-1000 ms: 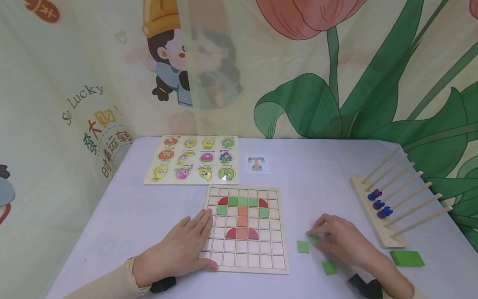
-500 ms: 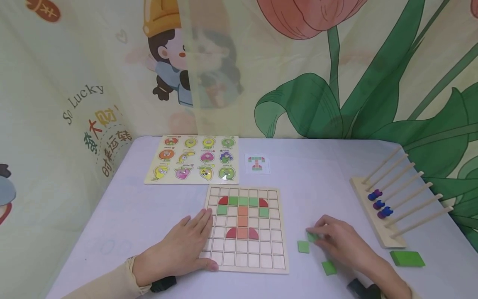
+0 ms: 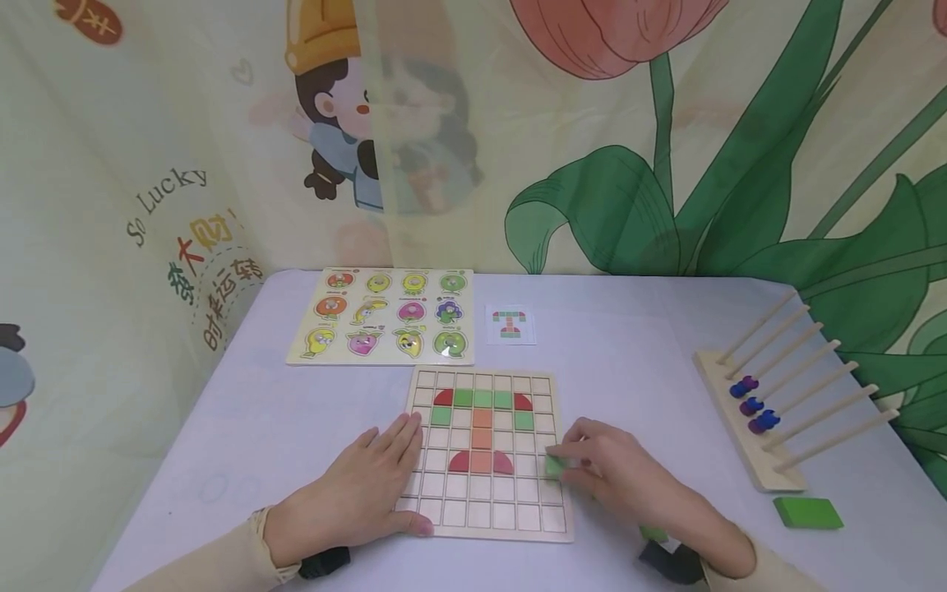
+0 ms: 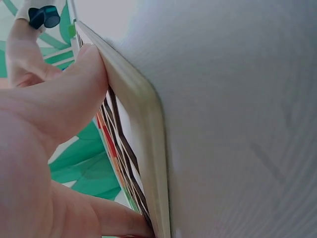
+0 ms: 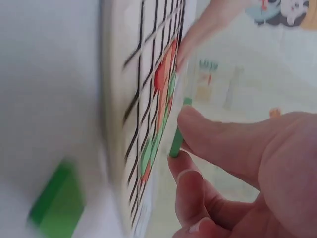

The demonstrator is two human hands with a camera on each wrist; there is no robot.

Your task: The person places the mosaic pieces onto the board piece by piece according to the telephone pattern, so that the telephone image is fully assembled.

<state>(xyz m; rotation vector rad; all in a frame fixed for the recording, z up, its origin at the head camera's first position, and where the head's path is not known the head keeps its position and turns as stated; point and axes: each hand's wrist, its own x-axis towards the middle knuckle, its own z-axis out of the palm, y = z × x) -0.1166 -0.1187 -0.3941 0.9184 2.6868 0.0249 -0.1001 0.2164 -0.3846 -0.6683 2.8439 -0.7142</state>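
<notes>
A wooden grid board [image 3: 505, 515] lies flat mid-table, with green, red and orange tiles set in several of its squares. Along its left edge my left hand [image 3: 355, 485] rests with straight fingers, the thumb on the front corner. A green square tile [image 3: 555, 468] is pinched between thumb and fingers of my right hand [image 3: 621, 469], just over the board's right edge. In the right wrist view that green tile [image 5: 177, 139] is edge-on, held apart from the board. Another green tile [image 3: 654, 534] on the table is partly covered by the right wrist.
A small pattern card [image 3: 510, 326] and a fruit puzzle board [image 3: 379, 316] lie behind the grid. To the right stands a wooden peg rack [image 3: 747, 427] with blue and purple beads. A green block [image 3: 809, 512] lies in front of it.
My right hand has lifted a green tile from the table and carried it left to the board's right edge. The left hand has stayed in place.
</notes>
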